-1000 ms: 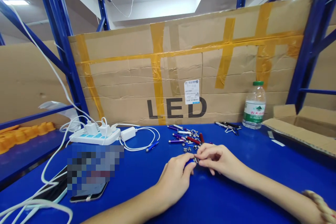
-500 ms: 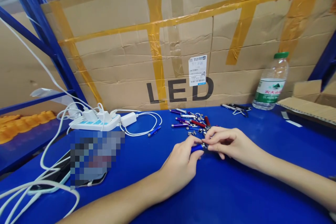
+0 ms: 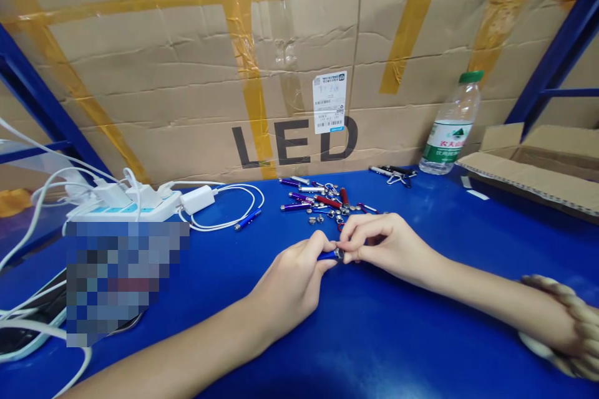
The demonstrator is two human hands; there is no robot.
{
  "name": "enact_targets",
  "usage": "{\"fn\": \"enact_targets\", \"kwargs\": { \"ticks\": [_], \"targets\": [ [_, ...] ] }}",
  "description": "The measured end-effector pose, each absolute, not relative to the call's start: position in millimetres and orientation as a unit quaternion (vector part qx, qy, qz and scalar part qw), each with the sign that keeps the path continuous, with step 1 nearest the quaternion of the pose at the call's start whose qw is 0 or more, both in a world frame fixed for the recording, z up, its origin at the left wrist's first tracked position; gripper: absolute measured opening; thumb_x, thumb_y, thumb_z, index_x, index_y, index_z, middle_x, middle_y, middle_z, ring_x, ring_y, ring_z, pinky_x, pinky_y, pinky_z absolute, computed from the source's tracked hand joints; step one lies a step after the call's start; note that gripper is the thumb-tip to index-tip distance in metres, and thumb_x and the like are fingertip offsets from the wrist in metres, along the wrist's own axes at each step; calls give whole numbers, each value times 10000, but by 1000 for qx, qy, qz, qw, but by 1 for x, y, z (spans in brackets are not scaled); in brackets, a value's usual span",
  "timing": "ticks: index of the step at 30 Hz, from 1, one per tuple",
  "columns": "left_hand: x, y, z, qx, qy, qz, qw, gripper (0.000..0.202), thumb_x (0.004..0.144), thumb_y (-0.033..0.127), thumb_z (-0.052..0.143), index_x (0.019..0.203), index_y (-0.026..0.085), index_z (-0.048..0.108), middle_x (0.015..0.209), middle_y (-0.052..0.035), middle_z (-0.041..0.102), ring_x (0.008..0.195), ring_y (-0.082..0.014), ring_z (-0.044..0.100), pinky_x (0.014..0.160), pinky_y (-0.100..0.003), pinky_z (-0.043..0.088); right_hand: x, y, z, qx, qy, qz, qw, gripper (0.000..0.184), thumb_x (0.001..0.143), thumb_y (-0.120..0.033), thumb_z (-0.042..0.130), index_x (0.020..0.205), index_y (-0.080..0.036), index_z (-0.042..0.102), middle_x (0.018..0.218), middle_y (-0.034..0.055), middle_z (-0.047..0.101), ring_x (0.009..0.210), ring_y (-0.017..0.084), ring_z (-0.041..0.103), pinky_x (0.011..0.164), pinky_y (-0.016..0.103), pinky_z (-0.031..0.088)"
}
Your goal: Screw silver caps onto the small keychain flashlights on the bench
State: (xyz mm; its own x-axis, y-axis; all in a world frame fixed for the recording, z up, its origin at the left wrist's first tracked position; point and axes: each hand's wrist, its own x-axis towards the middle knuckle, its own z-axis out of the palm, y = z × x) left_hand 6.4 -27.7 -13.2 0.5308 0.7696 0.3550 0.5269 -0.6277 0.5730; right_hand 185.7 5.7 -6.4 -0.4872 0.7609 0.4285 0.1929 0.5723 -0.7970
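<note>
My left hand [image 3: 292, 277] rests on the blue table and pinches a small blue pen-shaped torch [image 3: 326, 255] between thumb and fingers. My right hand [image 3: 381, 244] meets it from the right, fingertips closed on a small silver cap [image 3: 337, 254] at the torch's end. Just beyond my hands lies a heap of small torches [image 3: 318, 200] in purple, red and silver, with several loose silver caps [image 3: 322, 218] among them. One more blue torch [image 3: 248, 219] lies apart to the left.
A power strip [image 3: 124, 204] with white chargers and cables sits at the left, a phone [image 3: 28, 324] below it. A water bottle [image 3: 450, 124] stands at the back right beside an open cardboard box [image 3: 538, 165]. A taped cardboard sheet [image 3: 299, 62] walls the back.
The camera has tilted down and moved closer. My hands stay together on the blue torch, the right fingers now pressed tighter against its end.
</note>
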Motion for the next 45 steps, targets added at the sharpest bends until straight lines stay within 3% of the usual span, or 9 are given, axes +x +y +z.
{"fn": "enact_targets", "kwargs": {
  "ticks": [11,15,19,23,26,33,41,45],
  "targets": [
    [7,-28,-15,850,370,344,150,92,848,147,405,824,200,475,908,-28,623,880,-155,587,759,-242,456,183,-1,-1,-290,-814,264,428,249,698,-363,642,531,-179,633,604,29,609,560,116,566,546,238,468],
    [7,-27,-16,853,371,341,137,97,846,155,407,825,199,490,897,-30,627,853,-161,590,761,-257,463,182,0,-2,-324,-791,312,415,296,648,-406,673,500,-167,579,585,16,597,543,110,553,520,226,456],
    [7,-27,-15,844,375,353,150,85,851,165,421,848,199,499,932,-25,632,899,-155,591,783,-241,461,181,2,-4,-351,-737,432,382,328,622,-430,677,513,-152,541,565,-3,569,452,74,504,437,196,420],
    [8,-27,-11,835,383,359,165,161,856,189,428,1001,209,493,1014,-24,622,947,-157,584,810,-244,459,181,2,-2,-367,-697,498,362,326,597,-446,690,557,-151,557,502,-27,533,377,45,434,376,180,364],
    [8,-27,-9,841,386,339,170,226,862,184,406,1076,222,468,1065,-25,608,977,-163,573,830,-264,453,182,1,-1,-380,-691,502,356,321,588,-447,696,570,-151,573,493,-28,534,377,45,429,365,177,343],
    [8,-25,-11,838,391,333,186,111,862,181,408,931,218,487,1008,-15,626,999,-162,569,823,-254,454,183,4,-3,-387,-686,507,350,293,626,-416,679,566,-149,574,475,-34,525,386,41,430,354,162,312],
    [8,-23,-12,829,405,331,196,110,860,194,409,931,219,489,1016,-15,624,992,-165,572,815,-248,451,183,4,-3,-390,-685,508,348,247,642,-385,676,601,-154,598,443,-40,523,372,45,419,356,170,312],
    [8,-24,-11,823,414,329,208,123,853,188,407,936,211,494,1006,-25,626,934,-170,589,791,-256,450,185,4,-4,-384,-703,485,351,272,668,-415,646,604,-154,607,531,-8,588,398,53,451,365,176,329]
  ]
}}
